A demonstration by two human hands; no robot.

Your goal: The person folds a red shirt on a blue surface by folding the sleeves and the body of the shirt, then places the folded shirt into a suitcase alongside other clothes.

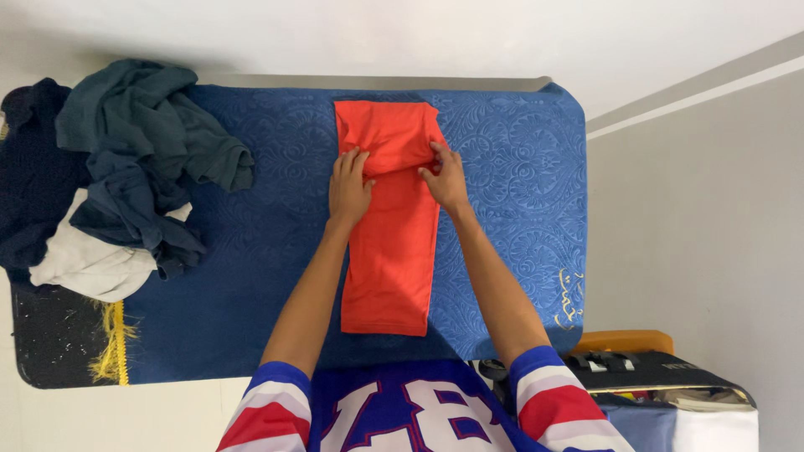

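Blue embossed cloth (519, 167) carries your orange garment (389, 251), already a narrow strip, left hand (347, 188) and right hand (445, 177) pinching its far fold, unfolded pile (126, 176) waiting left.

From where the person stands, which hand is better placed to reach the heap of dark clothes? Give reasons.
The left hand: it rests on the orange garment on the side nearer the heap; the right hand lies farther away.
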